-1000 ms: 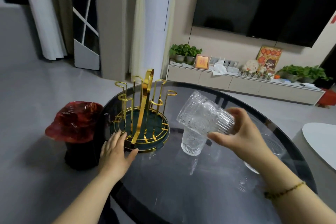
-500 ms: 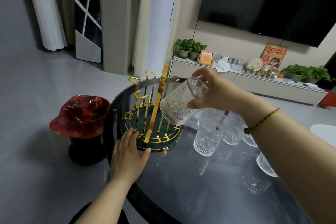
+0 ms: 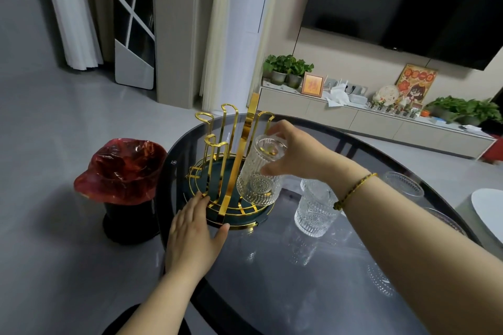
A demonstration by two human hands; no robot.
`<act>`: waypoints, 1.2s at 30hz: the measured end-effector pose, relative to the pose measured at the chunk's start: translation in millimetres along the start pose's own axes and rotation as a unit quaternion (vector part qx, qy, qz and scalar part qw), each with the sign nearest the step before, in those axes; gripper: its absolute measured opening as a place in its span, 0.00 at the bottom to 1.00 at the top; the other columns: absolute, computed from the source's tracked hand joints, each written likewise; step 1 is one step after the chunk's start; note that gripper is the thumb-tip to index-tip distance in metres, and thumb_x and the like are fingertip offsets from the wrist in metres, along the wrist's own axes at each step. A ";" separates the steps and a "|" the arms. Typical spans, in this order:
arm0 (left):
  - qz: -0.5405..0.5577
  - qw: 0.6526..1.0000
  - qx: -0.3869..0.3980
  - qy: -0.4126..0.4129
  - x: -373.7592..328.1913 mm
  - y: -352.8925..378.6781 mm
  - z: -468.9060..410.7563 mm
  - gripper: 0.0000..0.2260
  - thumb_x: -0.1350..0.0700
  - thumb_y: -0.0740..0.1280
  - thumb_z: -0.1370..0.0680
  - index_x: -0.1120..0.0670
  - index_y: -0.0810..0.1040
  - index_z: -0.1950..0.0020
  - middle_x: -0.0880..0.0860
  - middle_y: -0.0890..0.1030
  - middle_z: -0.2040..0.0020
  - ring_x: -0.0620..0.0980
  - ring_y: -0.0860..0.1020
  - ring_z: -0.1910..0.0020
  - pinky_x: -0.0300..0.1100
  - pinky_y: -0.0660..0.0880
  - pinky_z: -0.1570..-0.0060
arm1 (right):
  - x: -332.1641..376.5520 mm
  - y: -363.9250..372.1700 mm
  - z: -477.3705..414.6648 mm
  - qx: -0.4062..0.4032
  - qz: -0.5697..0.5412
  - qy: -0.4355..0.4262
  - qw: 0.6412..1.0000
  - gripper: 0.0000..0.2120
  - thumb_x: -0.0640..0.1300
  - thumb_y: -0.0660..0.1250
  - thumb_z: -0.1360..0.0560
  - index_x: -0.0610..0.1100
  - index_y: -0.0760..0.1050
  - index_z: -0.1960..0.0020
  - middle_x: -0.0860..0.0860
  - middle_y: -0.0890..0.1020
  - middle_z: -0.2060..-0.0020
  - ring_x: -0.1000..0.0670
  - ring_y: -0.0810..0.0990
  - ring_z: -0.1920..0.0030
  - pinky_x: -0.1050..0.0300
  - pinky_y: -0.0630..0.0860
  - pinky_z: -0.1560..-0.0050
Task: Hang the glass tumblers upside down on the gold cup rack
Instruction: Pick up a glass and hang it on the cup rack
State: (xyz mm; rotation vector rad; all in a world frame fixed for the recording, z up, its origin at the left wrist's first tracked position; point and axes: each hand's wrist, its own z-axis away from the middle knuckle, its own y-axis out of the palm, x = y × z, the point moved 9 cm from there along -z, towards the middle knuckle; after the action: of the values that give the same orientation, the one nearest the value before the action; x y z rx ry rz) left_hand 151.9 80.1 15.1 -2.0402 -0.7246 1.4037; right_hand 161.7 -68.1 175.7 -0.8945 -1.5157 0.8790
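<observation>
The gold cup rack with a dark green round base stands on the left part of the dark glass table. My left hand lies flat on the table, fingers against the rack's front rim. My right hand grips an embossed glass tumbler by its base, mouth down, over a gold peg on the rack's right side. More tumblers stand upright to the right: one near the rack, others partly hidden behind my right forearm.
A bin lined with a red bag stands on the floor left of the table. A low cabinet with plants and frames runs along the far wall under a dark screen. A white surface shows at the right edge.
My right hand has turned the tumbler from tilted to mouth down and lowered it onto the rack's right side. My left hand stays at the rack's rim.
</observation>
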 end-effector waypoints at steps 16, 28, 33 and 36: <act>-0.013 1.000 -0.005 -0.006 0.0 0.0 -0.5 0.28 0.47 0.64 0.26 0.55 0.59 0.30 0.52 0.56 0.25 0.51 0.55 0.27 0.47 0.51 0.29 | 2.1 10.8 -5.5 0.031 -0.020 -0.006 0.999 0.33 0.48 0.72 0.36 0.44 0.62 0.36 0.44 0.71 0.38 0.46 0.70 0.39 0.54 0.69 0.40; -0.014 1.000 0.007 -0.008 -12.5 -12.0 5.4 0.24 0.50 0.66 0.26 0.57 0.66 0.34 0.56 0.64 0.29 0.55 0.58 0.29 0.51 0.56 0.31 | -14.4 -24.2 52.7 -0.094 -0.076 -0.002 0.993 0.30 0.46 0.71 0.35 0.45 0.63 0.36 0.47 0.70 0.38 0.47 0.65 0.38 0.55 0.64 0.40; 0.014 0.998 -0.047 0.045 -37.3 -32.5 21.2 0.13 0.58 0.68 0.27 0.63 0.77 0.46 0.63 0.78 0.43 0.63 0.72 0.40 0.57 0.66 0.40 | -60.0 -50.6 112.6 -0.233 -0.131 0.037 0.963 0.18 0.42 0.69 0.33 0.45 0.70 0.45 0.54 0.72 0.51 0.55 0.70 0.52 0.72 0.66 0.56; 0.003 0.992 -0.040 0.118 -59.5 -26.9 42.3 0.08 0.58 0.68 0.29 0.63 0.80 0.55 0.61 0.82 0.55 0.63 0.79 0.51 0.52 0.70 0.49 | -97.3 -40.9 148.4 -0.328 -0.195 0.079 0.921 0.13 0.39 0.70 0.34 0.46 0.69 0.53 0.54 0.73 0.59 0.56 0.71 0.59 0.76 0.68 0.60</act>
State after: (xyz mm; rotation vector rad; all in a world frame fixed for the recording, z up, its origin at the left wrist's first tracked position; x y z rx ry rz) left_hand 90.4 63.2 59.7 -2.2248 -0.6821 1.1261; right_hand 21.1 -181.9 154.3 -1.0471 -1.7889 -0.0136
